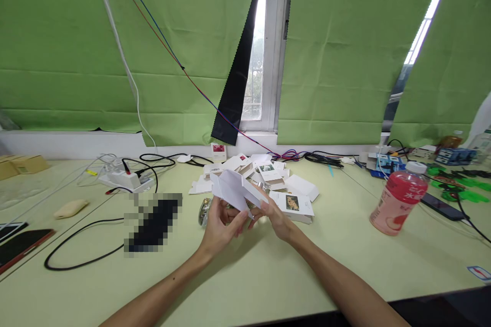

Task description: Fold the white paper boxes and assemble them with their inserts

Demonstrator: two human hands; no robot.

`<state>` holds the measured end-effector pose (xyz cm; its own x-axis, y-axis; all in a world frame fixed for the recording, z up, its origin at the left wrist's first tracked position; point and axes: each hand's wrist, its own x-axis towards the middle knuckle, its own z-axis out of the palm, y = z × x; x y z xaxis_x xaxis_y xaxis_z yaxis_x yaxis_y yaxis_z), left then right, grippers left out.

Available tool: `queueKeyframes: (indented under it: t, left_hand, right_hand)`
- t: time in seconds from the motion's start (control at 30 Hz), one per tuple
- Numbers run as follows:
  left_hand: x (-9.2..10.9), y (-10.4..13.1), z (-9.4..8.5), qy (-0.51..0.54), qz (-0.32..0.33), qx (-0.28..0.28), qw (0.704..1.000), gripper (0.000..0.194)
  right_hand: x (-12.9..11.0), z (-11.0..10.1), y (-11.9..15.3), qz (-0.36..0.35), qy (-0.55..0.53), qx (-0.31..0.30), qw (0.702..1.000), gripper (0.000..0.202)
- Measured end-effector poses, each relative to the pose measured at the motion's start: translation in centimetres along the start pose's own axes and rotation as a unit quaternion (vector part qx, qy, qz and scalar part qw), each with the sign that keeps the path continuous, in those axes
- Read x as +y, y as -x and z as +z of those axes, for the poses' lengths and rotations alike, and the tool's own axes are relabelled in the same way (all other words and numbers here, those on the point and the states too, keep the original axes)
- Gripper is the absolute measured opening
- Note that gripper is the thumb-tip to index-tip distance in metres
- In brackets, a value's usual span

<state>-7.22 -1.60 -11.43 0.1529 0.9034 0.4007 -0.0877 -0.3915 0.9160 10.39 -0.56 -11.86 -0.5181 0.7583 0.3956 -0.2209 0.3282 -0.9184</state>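
As our left hand (219,226) is clamping its fingers on the near side of a white paperboard carton (230,187) above the table (245,286), our right hand (276,217) is pinching its right side; by squeezing unevenly, we are risking creasing its walls.

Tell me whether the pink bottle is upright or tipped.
Upright: the pink bottle stands base-down on the table, with its white cap on top.
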Motion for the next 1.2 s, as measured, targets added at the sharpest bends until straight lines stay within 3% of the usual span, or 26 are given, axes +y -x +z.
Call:
queueKeyframes:
  t: [0.63, 1.2]
  left_hand:
    - [-0.18, -0.25, 0.16, -0.026, -0.001, 0.004, 1.0, 0.048]
    - [-0.36, 0.01, 0.39, -0.054, 0.002, -0.011, 0.998, 0.054]
  right_hand:
    - [-0.04, 0.01, -0.05, -0.019, 0.054, 0.015, 0.998, 0.088]
    - [-0.3, 0.57, 0.23, -0.035, 0.127, 0.037, 0.991, 0.089]
